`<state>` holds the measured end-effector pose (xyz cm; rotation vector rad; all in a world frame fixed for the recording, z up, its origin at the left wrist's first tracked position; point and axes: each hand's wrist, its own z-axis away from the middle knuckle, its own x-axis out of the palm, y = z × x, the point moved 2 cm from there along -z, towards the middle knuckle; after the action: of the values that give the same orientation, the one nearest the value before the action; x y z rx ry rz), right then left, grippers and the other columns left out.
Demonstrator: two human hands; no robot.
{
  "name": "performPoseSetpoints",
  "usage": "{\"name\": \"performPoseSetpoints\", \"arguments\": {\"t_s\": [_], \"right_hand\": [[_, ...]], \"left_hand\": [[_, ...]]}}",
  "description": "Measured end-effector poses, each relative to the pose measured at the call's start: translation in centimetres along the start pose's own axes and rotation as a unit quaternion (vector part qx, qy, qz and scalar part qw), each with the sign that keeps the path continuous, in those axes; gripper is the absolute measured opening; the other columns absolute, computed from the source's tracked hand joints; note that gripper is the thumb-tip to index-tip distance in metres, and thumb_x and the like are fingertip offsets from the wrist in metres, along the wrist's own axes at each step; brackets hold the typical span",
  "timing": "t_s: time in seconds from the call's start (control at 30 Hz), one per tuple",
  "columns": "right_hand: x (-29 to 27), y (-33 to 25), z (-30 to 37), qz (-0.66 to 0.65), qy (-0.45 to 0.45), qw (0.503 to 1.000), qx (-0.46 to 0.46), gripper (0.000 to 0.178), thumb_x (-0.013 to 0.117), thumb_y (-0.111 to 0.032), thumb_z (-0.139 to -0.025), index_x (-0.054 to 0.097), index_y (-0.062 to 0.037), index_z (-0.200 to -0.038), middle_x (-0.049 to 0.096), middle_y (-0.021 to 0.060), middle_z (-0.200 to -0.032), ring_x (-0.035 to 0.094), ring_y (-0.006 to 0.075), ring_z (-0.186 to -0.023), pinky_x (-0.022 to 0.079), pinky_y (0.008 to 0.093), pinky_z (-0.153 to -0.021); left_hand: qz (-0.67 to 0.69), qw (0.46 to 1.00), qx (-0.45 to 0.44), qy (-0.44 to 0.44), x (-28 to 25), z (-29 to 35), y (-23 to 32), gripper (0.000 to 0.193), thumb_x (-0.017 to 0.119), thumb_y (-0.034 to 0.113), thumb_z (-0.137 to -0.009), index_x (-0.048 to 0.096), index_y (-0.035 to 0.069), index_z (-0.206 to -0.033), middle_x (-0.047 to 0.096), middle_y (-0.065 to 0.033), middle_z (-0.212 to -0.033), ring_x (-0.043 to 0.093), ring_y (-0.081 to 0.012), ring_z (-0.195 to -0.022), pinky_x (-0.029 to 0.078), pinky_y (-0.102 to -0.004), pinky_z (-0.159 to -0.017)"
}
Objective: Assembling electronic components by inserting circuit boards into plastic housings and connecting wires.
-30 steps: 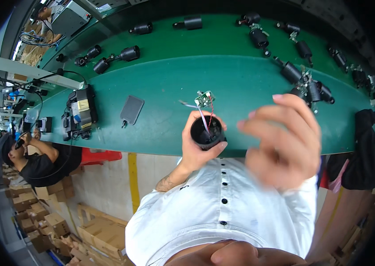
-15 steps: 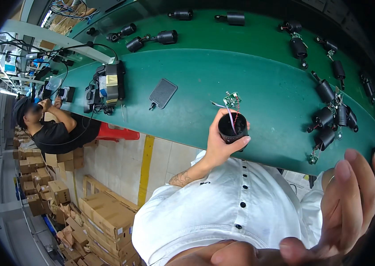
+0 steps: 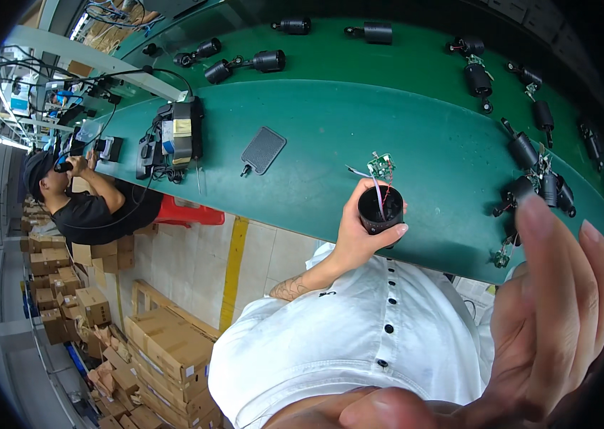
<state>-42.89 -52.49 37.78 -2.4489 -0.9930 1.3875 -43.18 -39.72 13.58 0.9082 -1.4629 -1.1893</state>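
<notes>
My left hand is wrapped round a black cylindrical housing, its open end facing up, over the near side of the green bench. Out of the housing come thin red wires and a pale flat cable, leading to a small green circuit board that sticks up beyond the rim. Close to the camera on the right, my right hand is raised with its fingers stretched and nothing visible in it. Behind its fingertips lie several black cylinders with exposed wires and boards, which it partly hides.
A dark flat textured pad lies left of centre, and a black device with cables stands farther left. More black cylinders line the far green strip. A co-worker sits at left, near stacked cardboard boxes.
My right hand has shifted left and now covers more of the cylinder cluster. My left hand and the housing have moved slightly right and down. The co-worker's hands have moved a little.
</notes>
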Motion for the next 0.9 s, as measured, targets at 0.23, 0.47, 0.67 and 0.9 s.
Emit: {"name": "performPoseSetpoints", "arguments": {"t_s": [0.23,0.47,0.67,0.9], "right_hand": [[-0.8,1.7,2.0,0.044,-0.025,0.999,0.000,0.041,0.041,-0.026,-0.091,0.051,-0.0009,-0.122,0.055,0.0193,-0.124,0.055,0.0323,-0.114,0.043,0.0457,-0.100],[-0.6,0.3,1.3,0.066,-0.043,0.997,-0.008,0.044,0.036,-0.026,-0.095,0.047,-0.0001,-0.129,0.052,0.0207,-0.130,0.053,0.0331,-0.118,0.043,0.0454,-0.101],[-6.5,2.6,11.6,0.109,-0.048,0.993,-0.002,0.046,0.032,-0.025,-0.098,0.044,0.0005,-0.134,0.050,0.0220,-0.134,0.052,0.0337,-0.122,0.042,0.0451,-0.103],[-8.6,5.0,13.8,0.160,-0.041,0.986,0.031,0.046,0.028,-0.021,-0.101,0.042,0.0010,-0.139,0.048,0.0229,-0.138,0.050,0.0347,-0.125,0.041,0.0454,-0.104]], "left_hand": [[-0.009,0.999,0.030,-0.016,0.2,-0.3,0.5,0.050,0.073,-0.004,-0.071,0.046,0.006,-0.113,0.065,-0.0070,-0.093,0.059,-0.0142,-0.080,0.048,-0.0266,-0.078],[-0.006,1.000,0.030,0.006,-0.7,0.1,0.7,0.049,0.073,-0.003,-0.071,0.047,0.006,-0.111,0.065,-0.0066,-0.093,0.059,-0.0138,-0.080,0.048,-0.0260,-0.078],[-0.002,1.000,0.024,-0.003,-0.7,0.1,0.9,0.048,0.074,-0.003,-0.072,0.047,0.007,-0.110,0.064,-0.0063,-0.094,0.059,-0.0139,-0.081,0.047,-0.0259,-0.079],[0.001,0.999,0.031,-0.021,-0.1,-0.2,0.8,0.048,0.074,-0.002,-0.072,0.047,0.007,-0.110,0.064,-0.0064,-0.094,0.059,-0.0145,-0.082,0.047,-0.0265,-0.080]]}}
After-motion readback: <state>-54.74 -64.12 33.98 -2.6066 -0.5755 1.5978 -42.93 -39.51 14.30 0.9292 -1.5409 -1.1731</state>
